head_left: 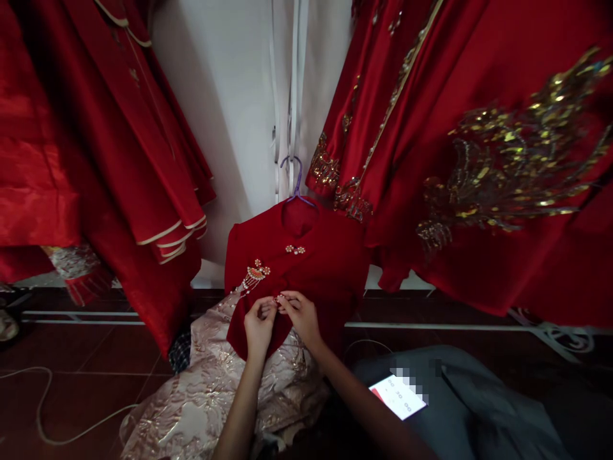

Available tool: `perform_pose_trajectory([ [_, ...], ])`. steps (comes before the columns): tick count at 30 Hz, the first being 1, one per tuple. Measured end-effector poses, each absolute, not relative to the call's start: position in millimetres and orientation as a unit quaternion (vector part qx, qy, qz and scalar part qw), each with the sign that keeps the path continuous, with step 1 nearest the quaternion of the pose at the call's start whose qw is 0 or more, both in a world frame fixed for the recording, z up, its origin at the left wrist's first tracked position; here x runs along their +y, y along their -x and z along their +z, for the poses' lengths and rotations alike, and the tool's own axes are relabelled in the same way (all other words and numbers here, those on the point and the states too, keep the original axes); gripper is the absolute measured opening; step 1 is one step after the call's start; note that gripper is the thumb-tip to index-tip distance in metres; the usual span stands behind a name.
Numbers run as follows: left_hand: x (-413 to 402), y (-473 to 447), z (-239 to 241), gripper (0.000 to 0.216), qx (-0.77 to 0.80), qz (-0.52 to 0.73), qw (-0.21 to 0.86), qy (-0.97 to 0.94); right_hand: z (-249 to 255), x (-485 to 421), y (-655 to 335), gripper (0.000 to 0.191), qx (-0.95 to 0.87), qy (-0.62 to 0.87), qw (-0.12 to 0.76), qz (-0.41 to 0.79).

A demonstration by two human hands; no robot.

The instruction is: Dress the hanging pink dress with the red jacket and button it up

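Observation:
A short red top (330,262) hangs in front of me on a purple hanger (297,182). Its chest bears a beaded frog button (295,250) and, to the left, a beaded fan-shaped ornament (256,273) with dangling strands. Lower on its front, my left hand (260,322) and my right hand (301,316) meet fingertip to fingertip. Both are closed in a pinch at a small beaded frog button (276,300), mostly covered by the fingers. Whether its two halves are joined, I cannot tell. Pale pink brocade fabric (191,396) with a raised pattern lies below the top.
Red garments with pale trim (158,191) hang at left. At right hang red garments with gold sequins (517,153). A lit phone (397,397) rests on grey fabric (460,383). A white cable (43,409) curls across the tiled floor, and a white rail (440,326) runs low behind.

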State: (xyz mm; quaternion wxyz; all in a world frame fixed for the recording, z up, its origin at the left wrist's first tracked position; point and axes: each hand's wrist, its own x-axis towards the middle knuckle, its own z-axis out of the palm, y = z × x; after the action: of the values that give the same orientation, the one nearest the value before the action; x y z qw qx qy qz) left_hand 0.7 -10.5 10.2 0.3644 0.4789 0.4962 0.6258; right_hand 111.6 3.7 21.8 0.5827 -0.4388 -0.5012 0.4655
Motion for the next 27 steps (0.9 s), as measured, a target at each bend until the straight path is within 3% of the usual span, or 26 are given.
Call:
perform_pose_trajectory([
  [6, -6.3, 1.0, -2.5, 0.024, 0.470, 0.634, 0.424, -0.444, -3.6, -3.4, -104.4, 0.023, -0.545, 0.461, 0.617, 0.333],
  [11, -8.8, -1.1, -6.1, 0.028, 0.471, 0.630, 0.409, -0.463, -4.7, -8.8, -104.2, 0.021, -0.552, 0.482, 0.624, 0.271],
  [19, -15.2, -2.5, -0.4, 0.023, 0.488, 0.619, 0.298, -0.538, -6.7, -10.6, -103.5, 0.020, -0.554, 0.492, 0.624, 0.251],
  [27, -15.3, -0.9, -1.1, 0.024, 0.504, 0.597, 0.308, -0.543, -7.9, -10.2, -104.4, 0.020, -0.559, 0.488, 0.620, 0.254],
])
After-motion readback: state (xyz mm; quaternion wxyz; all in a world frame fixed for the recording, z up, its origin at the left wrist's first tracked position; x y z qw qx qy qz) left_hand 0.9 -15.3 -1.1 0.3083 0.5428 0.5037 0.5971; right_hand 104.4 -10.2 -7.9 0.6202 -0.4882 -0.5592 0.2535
